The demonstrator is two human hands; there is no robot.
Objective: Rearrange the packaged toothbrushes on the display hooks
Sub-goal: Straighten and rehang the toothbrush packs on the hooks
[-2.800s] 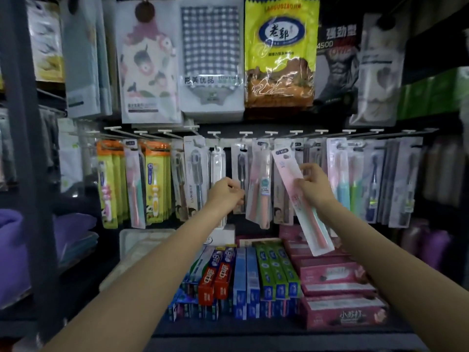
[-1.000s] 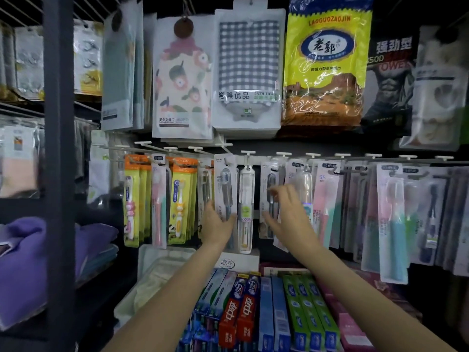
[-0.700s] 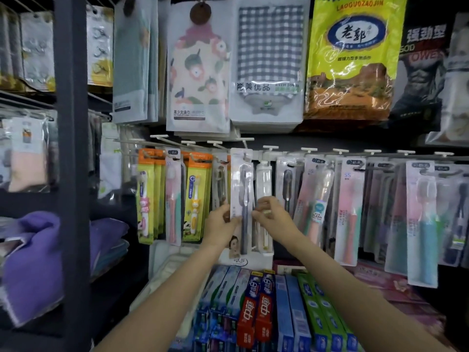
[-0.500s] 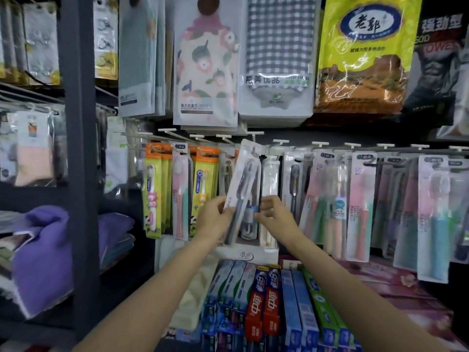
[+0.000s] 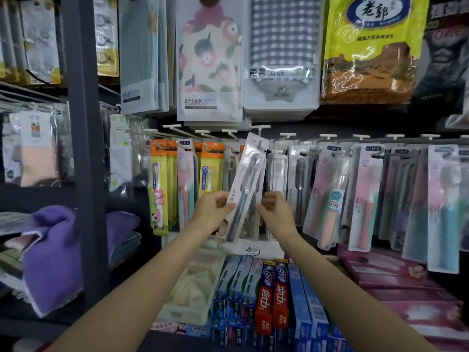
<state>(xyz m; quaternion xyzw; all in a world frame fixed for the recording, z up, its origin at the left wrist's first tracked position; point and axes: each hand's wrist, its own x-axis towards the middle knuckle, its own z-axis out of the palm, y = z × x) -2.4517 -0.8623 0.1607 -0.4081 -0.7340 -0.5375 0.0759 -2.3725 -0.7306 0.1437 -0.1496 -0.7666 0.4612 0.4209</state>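
Gripping a tilted white toothbrush pack [image 5: 247, 184] in left hand [image 5: 212, 212], fingers curled round it; right hand [image 5: 275, 212] pinching its edge below the hooks [image 5: 229, 133].

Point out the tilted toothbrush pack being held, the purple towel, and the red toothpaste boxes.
toothbrush pack [image 5: 250, 174], head view, upper half of the clear blister.
purple towel [image 5: 54, 252], head view, front fold.
red toothpaste boxes [image 5: 272, 295], head view, top face of the pair.
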